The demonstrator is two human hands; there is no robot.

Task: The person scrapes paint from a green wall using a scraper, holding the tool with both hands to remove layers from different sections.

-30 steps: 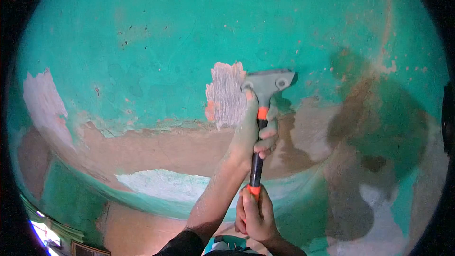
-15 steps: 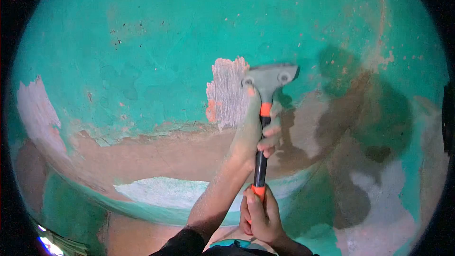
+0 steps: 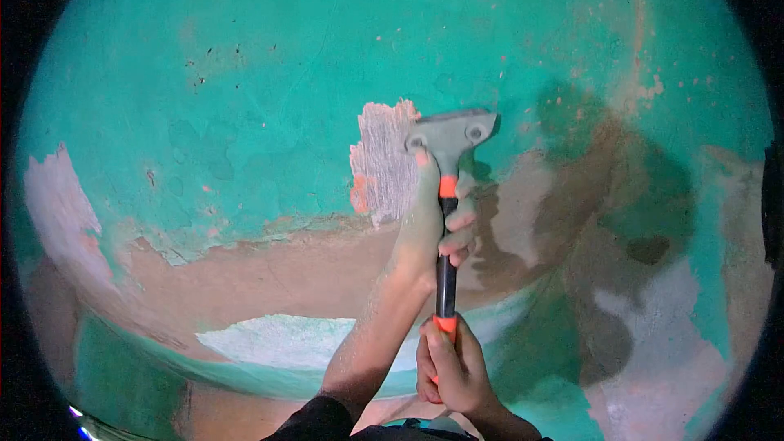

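A long-handled scraper (image 3: 446,278) with a grey head and a black and orange handle stands nearly upright against the green painted wall (image 3: 269,98). My left hand (image 3: 433,212) is wrapped round the upper handle, its thumb laid up against the scraper head. Lower down, my right hand (image 3: 452,367) grips the orange end of the handle. The scraper's blade edge rests at the wall just right of a pale scraped patch (image 3: 384,159) with a jagged outline. Pale dust covers my left hand and forearm.
Below the green paint runs a brown bare band (image 3: 245,278), with a whitish patch (image 3: 286,341) beneath it. Another pale patch (image 3: 61,196) lies at the far left. Shadows fall on the wall at right. A bright strip shows at the bottom left.
The scraper and both hands appear slightly further left in the view, and the wall marks have shifted left too. Both hands keep their hold on the handle.
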